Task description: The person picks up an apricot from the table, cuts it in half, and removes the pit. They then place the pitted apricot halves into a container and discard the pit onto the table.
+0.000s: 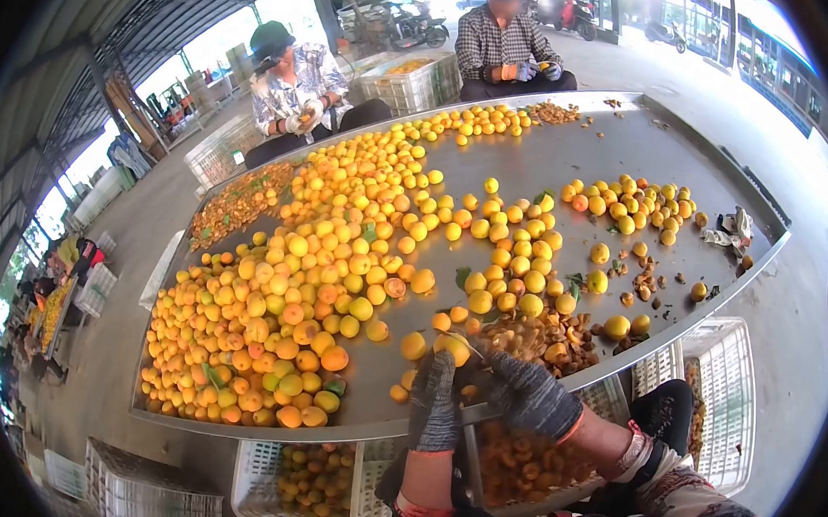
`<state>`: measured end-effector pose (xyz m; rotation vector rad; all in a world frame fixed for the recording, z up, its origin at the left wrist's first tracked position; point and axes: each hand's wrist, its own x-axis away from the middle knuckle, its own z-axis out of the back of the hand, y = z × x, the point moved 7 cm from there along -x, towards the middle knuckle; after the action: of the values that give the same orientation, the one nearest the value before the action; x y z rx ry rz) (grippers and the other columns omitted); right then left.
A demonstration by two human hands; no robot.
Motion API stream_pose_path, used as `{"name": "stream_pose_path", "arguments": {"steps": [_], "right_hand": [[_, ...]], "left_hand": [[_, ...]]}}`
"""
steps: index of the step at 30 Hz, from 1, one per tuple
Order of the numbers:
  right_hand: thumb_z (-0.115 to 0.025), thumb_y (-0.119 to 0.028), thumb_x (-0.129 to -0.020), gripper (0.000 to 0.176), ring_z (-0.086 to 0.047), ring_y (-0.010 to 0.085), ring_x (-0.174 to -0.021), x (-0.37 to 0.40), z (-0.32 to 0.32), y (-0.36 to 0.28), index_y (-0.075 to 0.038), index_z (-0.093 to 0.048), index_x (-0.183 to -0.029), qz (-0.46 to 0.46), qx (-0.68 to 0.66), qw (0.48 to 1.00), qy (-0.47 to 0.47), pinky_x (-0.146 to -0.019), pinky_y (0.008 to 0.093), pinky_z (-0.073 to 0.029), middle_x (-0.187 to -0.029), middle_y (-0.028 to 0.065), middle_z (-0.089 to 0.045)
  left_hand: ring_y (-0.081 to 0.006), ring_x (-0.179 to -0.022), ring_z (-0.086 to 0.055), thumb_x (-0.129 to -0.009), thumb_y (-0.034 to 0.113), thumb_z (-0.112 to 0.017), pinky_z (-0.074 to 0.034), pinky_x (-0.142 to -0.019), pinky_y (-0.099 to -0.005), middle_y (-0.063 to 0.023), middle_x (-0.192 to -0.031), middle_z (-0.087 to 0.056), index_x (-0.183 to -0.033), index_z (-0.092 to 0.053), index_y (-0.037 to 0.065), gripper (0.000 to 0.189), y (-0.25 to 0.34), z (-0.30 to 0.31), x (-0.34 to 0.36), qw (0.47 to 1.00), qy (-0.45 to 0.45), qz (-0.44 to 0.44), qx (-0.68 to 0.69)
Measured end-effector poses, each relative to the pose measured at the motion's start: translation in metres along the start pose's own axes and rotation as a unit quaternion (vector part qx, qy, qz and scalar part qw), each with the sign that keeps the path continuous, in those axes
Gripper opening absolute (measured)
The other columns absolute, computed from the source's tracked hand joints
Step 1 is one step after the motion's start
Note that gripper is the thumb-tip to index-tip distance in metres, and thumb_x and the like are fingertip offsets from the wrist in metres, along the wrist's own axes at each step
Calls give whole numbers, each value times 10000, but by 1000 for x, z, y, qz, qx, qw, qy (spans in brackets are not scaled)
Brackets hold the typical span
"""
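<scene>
Gray knit gloves cover both hands at the near edge of the metal table. My left hand (pixel 436 402) grips a yellow-orange fruit (pixel 452 349) between its fingertips. Close to its right, my right hand (pixel 536 397) has its fingers drawn together, pointing at that fruit; they are blurred, and what they hold cannot be made out. Beyond my right hand lies a heap of brown pits or scraps (pixel 560 348). A large pile of yellow-orange fruit (pixel 288 298) spreads to the left, and a looser group (pixel 518 255) lies ahead.
The raised rim (pixel 271 430) of the metal table runs along its near side. Below it stand white crates, one with fruit (pixel 315 480) and one with brown pieces (pixel 525 460). Two people sit across the table. A crumpled glove or cloth (pixel 733 231) lies at the right.
</scene>
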<state>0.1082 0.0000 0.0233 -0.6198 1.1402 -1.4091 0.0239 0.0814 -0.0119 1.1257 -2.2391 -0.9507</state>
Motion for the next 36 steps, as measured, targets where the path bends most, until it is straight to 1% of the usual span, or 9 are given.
{"name": "stream_pose_path", "arguments": {"steps": [2, 4, 8, 14, 17, 22, 23, 25, 36], "right_hand": [[-483, -15, -868, 402, -538, 114, -892, -3, 7, -13, -6, -389, -1258, 67, 7, 997, -42, -782, 224, -445, -1040, 41, -561], [-465, -139, -885, 400, -592, 317, -886, -3, 10, -16, 14, -386, -1246, 18, 35, 996, -77, -706, 361, -486, -1050, 213, -562], [-458, -147, -889, 391, -590, 318, -888, 9, -12, 2, 8, -393, -1243, 29, 1, 999, 19, -731, 359, -482, -1033, 206, -566], [-522, -70, -826, 412, -597, 307, -845, 14, 0, 10, 2, -427, -1221, 31, -62, 985, 160, -733, 359, -482, -957, 187, -574], [-452, -32, -889, 438, -527, 185, -1027, 13, -6, 45, -1, -304, -1301, -79, -259, 962, -29, -833, 299, -458, -1212, 122, -484], [-487, -76, -882, 410, -505, 253, -1078, 15, -3, 6, -19, -358, -1267, 135, 315, 936, -87, -872, 342, -441, -1210, 122, -489], [-487, -76, -882, 410, -505, 253, -1078, 16, -14, 15, -19, -358, -1267, 135, 313, 936, -87, -872, 342, -441, -1210, 122, -489], [-521, -28, -838, 409, -542, 259, -1025, 16, -23, 67, -24, -409, -1231, -117, -188, 974, 54, -855, 306, -449, -1151, 125, -536], [-551, -33, -791, 304, -611, 299, -845, 14, 13, -14, 5, -496, -1088, 56, 52, 996, 52, -689, 347, -485, -904, 162, -611]], "left_hand": [[-149, -765, -576, -852, 338, -551, -472, -595, -253, -67, -923, -589, -1069, -524, 31, 378, 11, -1, 2, 997, -10, -18, -69], [-144, -748, -572, -857, 328, -545, -474, -598, -252, -59, -896, -589, -1062, -528, 29, 364, 11, 2, 2, 989, -17, -7, -149], [-145, -769, -567, -864, 329, -537, -484, -637, -263, -60, -921, -582, -1070, -521, 23, 369, -15, 15, -2, 977, 31, -95, -190], [-124, -817, -537, -889, 241, -511, -445, -700, -252, -56, -912, -583, -1014, -542, -2, 275, -26, 0, 0, 999, 14, 10, 35], [-132, -847, -530, -880, 224, -531, -447, -717, -268, -59, -942, -577, -1059, -534, -5, 290, -1, 0, 2, 977, 22, -9, -212], [-134, -865, -528, -885, 233, -521, -440, -740, -256, -51, -975, -576, -1087, -536, -5, 312, -5, 5, 1, 970, 23, -82, -226], [-134, -865, -528, -885, 233, -521, -440, -740, -256, -51, -975, -576, -1087, -536, -5, 312, -12, 4, 0, 970, 24, -82, -227], [-85, -779, -534, -880, 290, -513, -445, -588, -195, -14, -920, -576, -1079, -549, 41, 320, -23, 11, 1, 967, 84, -78, -226], [-66, -768, -515, -859, 270, -559, -436, -571, -192, 4, -906, -568, -1066, -569, 63, 293, -11, 4, -1, 952, 4, -44, -304]]}}
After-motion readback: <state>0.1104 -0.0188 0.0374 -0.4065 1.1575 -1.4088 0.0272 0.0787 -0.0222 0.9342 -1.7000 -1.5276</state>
